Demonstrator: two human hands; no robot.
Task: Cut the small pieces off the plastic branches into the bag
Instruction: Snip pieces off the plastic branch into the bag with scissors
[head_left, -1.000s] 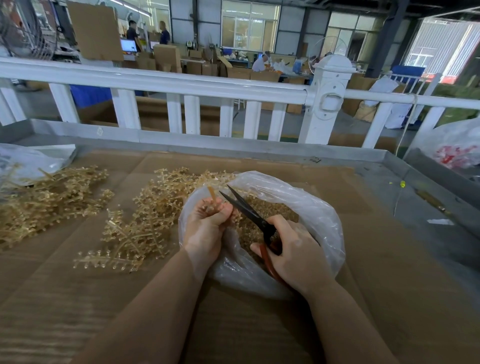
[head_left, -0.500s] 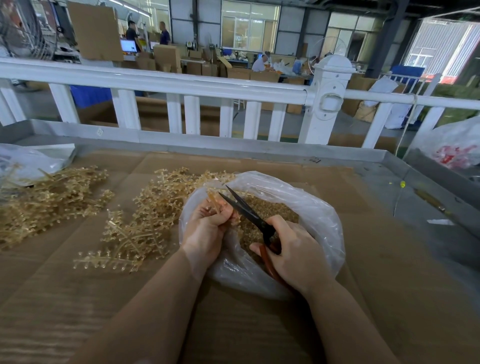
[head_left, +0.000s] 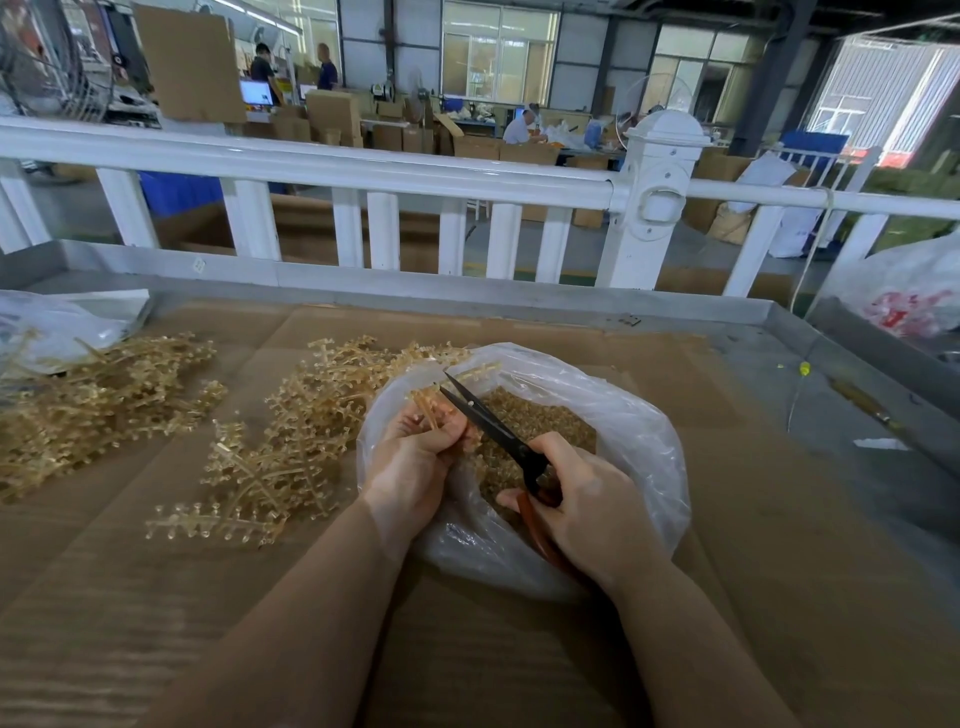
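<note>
Your left hand (head_left: 410, 462) is curled tight around a small bundle of plastic branches (head_left: 434, 408), holding them over the open mouth of the bag (head_left: 639, 431). Your right hand (head_left: 587, 506) grips the red handles of a pair of scissors (head_left: 491, 423), fingers wrapped round them. The black blades are slightly parted, their tips right at the bundle, just above your left fingers.

The clear bag lies on the cardboard-covered surface (head_left: 779, 597), directly under both hands. Inside it is a deep layer of small golden cut pieces (head_left: 540, 415), so a fair amount of the job looks done.

Plenty seems left. Just left of the bag, touching its edge, lies a loose heap of uncut branches (head_left: 291, 447). Further left of the bag, well apart from it, is a second heap (head_left: 98, 400), next to another clear plastic bag (head_left: 57, 327).

Behind the bag, at the far edge of the surface, runs a white railing (head_left: 363, 171), with a warehouse floor and boxes beyond.
</note>
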